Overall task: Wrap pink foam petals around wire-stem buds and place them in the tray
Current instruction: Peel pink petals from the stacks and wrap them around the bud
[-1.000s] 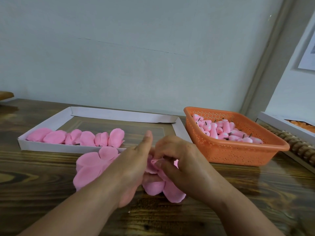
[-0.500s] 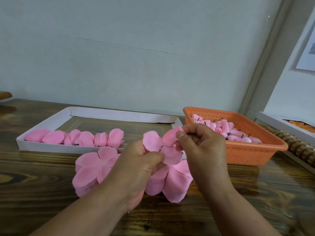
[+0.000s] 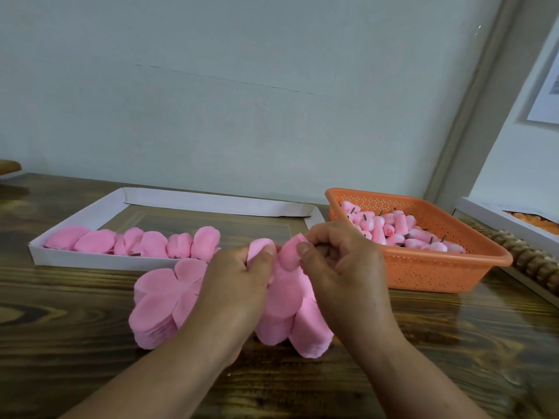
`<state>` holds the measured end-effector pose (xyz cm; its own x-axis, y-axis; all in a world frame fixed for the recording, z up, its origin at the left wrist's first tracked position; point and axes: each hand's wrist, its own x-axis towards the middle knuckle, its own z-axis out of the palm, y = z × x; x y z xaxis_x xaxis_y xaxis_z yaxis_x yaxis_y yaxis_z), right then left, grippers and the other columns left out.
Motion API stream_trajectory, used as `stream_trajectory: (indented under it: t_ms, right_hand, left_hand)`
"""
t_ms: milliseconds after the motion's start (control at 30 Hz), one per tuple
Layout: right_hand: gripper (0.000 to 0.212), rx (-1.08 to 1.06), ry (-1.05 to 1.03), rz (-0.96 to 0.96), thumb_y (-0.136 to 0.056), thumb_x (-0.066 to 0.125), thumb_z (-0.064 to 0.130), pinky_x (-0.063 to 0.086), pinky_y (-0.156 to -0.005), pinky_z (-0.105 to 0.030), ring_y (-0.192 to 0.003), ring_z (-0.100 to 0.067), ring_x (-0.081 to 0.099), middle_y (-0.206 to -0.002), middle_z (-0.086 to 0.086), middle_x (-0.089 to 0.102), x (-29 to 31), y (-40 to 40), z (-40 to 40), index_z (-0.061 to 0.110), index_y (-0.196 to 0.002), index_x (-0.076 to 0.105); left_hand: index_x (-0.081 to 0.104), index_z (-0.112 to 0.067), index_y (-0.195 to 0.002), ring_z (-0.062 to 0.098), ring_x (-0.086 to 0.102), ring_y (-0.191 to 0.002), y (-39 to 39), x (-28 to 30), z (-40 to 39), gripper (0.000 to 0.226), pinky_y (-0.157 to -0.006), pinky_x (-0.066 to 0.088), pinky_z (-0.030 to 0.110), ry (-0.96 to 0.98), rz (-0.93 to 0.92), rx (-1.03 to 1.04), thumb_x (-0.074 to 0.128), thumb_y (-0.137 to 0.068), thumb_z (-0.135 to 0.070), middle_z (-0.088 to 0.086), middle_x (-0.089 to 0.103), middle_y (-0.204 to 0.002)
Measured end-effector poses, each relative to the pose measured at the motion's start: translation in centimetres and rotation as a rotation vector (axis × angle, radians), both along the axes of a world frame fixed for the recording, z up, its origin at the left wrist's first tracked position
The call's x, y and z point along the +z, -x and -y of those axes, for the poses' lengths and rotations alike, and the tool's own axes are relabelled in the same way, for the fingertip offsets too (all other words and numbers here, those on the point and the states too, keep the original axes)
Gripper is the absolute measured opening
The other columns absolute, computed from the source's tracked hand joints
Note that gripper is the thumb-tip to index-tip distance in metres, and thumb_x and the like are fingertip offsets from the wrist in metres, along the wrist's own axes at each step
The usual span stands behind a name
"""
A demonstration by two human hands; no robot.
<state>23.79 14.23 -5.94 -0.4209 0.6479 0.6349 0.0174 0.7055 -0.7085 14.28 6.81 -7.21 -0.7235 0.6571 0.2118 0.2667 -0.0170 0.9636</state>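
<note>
A pink foam petal piece (image 3: 289, 256) is held up between both hands above the table. My left hand (image 3: 239, 285) pinches its left lobe and my right hand (image 3: 341, 267) pinches its right lobe with thumb and curled fingers. Whether a bud sits inside the petals is hidden by my fingers. Under my hands lie two stacks of flat pink petal cut-outs (image 3: 165, 300), one left and one centre. The white cardboard tray (image 3: 90, 261) behind holds a row of wrapped pink flowers (image 3: 151, 243). An orange basket (image 3: 423, 270) at right holds several wire-stem buds (image 3: 396, 234).
The dark wooden table (image 3: 60, 343) runs to the wall behind. A string of wooden beads (image 3: 532, 261) and a white box with orange pieces (image 3: 514, 219) lie at the far right edge.
My hands lifted a single petal piece off the centre stack, raised it, then drew closer together and lower, folding its lobes between the fingertips.
</note>
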Motion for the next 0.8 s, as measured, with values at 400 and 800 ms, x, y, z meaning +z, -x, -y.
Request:
stream_trajectory:
  t_ms: [400,800]
  right_hand:
    - [0.02,0.081,-0.197,0.215,-0.085,0.062,0.004,0.039,-0.064,-0.009,-0.074,0.0,0.051,-0.075,0.012,0.053,-0.1,0.0,0.6,0.02,-0.073,0.06]
    - [0.018,0.038,0.046,0.068,-0.084,0.065,0.007,0.044,-0.054,-0.03,-0.056,-0.021,0.057,-0.057,-0.006,0.062,0.4,-0.5,-0.6,0.017,-0.068,0.064]
  left_hand:
    - [0.074,-0.026,-0.083,-0.006,0.055,-0.047,1.1,-0.1,0.0,0.025,-0.04,0.034,0.006,-0.103,-0.025,-0.066,0.052,-0.094,-0.027,-0.006,0.069,-0.064]
    - [0.078,-0.019,-0.076,0.015,0.072,-0.086,1.4,0.2,-0.1,0.041,-0.069,0.056,0.02,-0.248,0.208,-0.298,0.043,-0.088,0.0,0.005,0.076,-0.082]
